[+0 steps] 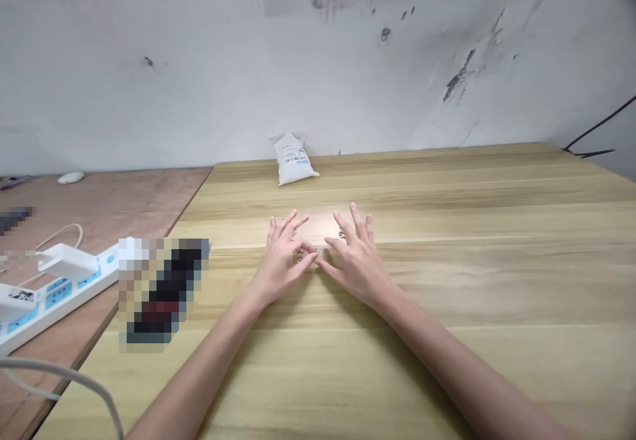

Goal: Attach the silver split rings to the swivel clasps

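Both of my hands rest near the middle of a light wooden table (447, 281). My left hand (283, 258) has its thumb and forefinger pinched on a tiny metal piece (301, 254), its other fingers raised and spread. My right hand (355, 258) lies close beside it, fingers spread over the tabletop, thumb tip nearly touching the left hand's pinch. A few small metal bits (342, 232) lie on the wood by the right hand's fingers; they are too small to name.
A small white sealed bag (294, 158) leans by the wall at the table's far edge. A lower brown table (99, 208) adjoins on the left, carrying a white-and-blue power strip (54, 291) with a plugged adapter, white cables and a white mouse (71, 177).
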Action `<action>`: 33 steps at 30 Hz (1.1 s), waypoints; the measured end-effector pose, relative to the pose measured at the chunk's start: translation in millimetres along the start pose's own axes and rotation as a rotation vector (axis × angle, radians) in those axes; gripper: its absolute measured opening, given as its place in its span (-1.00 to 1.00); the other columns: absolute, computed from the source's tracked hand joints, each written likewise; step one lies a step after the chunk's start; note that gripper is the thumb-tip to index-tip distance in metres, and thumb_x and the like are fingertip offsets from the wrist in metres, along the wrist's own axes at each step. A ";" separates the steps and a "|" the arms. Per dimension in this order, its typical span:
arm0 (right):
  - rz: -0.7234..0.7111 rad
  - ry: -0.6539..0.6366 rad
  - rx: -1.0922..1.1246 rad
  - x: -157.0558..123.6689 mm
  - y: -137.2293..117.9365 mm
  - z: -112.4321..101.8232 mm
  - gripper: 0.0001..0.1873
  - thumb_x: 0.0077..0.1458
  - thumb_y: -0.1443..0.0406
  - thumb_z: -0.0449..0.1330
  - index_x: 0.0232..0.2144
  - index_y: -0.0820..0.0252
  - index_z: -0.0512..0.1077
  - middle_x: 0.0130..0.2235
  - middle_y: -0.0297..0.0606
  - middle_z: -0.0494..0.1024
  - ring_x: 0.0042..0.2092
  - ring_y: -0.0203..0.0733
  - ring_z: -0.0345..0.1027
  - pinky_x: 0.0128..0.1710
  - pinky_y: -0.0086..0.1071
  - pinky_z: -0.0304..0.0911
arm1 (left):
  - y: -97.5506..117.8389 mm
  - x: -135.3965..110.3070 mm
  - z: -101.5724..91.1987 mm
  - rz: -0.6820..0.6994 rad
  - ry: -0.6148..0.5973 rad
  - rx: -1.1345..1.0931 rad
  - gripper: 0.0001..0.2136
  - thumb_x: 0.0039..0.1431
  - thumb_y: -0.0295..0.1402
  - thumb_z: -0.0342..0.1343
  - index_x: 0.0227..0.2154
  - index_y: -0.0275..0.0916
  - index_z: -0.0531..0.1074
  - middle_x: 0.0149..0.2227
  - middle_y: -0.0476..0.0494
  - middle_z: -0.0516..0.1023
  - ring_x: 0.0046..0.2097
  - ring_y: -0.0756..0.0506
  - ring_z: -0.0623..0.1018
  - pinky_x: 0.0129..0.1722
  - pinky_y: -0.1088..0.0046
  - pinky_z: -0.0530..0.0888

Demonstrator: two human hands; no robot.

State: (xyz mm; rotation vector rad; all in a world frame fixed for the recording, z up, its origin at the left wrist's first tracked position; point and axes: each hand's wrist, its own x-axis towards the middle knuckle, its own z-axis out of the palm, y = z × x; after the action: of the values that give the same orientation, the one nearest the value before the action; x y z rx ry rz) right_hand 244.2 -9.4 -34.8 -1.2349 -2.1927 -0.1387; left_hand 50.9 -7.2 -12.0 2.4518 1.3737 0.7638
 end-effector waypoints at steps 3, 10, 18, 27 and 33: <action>0.003 0.036 -0.005 -1.6 -6.9 5.0 -0.71 0.16 0.12 0.22 -0.37 0.26 0.54 0.25 0.12 0.27 0.39 0.34 -0.31 0.23 0.42 -0.22 | 4.1 -0.1 -0.7 -0.029 0.004 -0.015 -0.85 0.29 -0.32 0.05 -0.38 -0.18 0.46 0.30 -0.14 0.23 0.40 -0.24 0.00 0.31 -0.24 -0.16; -0.017 0.062 -0.012 -3.7 -15.7 6.2 -0.76 0.27 0.33 0.09 -0.35 0.20 0.54 0.18 -0.01 0.39 0.38 0.28 -0.18 0.20 0.44 -0.16 | 13.5 -0.6 -1.8 -0.039 0.034 -0.055 -0.86 0.30 -0.33 0.03 -0.35 -0.18 0.44 0.31 -0.15 0.22 0.40 -0.23 0.01 0.32 -0.21 -0.13; 0.026 0.037 -0.011 -2.7 -14.1 2.5 -0.73 0.30 0.30 0.05 -0.33 0.20 0.54 0.13 -0.01 0.43 0.32 0.28 -0.01 0.19 0.43 -0.13 | 16.3 -2.8 -0.4 -0.026 0.018 -0.089 -0.88 0.32 -0.33 0.01 -0.32 -0.17 0.42 0.31 -0.13 0.21 0.40 -0.21 0.02 0.34 -0.16 -0.10; -0.096 -0.007 0.058 -1.0 -9.1 2.8 -0.75 0.33 0.32 0.01 -0.26 0.14 0.50 -0.01 -0.16 0.53 0.22 0.01 0.20 0.28 0.15 -0.06 | 17.1 -2.7 -0.2 -0.033 0.087 -0.052 -0.89 0.32 -0.35 0.00 -0.30 -0.18 0.39 0.28 -0.19 0.26 0.37 -0.23 0.08 0.32 -0.17 -0.05; -0.140 0.014 0.063 0.1 -3.6 -4.6 -0.77 0.32 0.35 0.03 -0.26 0.10 0.50 -0.01 -0.17 0.53 0.19 -0.06 0.23 0.28 0.05 -0.04 | 10.3 -1.3 -6.1 -0.063 0.090 -0.172 -0.91 0.24 -0.27 0.14 -0.27 -0.16 0.44 0.26 -0.17 0.27 0.37 -0.24 0.07 0.28 -0.04 0.17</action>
State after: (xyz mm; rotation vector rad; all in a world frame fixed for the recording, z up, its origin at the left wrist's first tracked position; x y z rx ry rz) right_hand 243.4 -13.1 -30.3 -1.0432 -2.2540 -0.1333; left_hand 54.5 -14.1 -2.9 2.2578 1.3484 0.9459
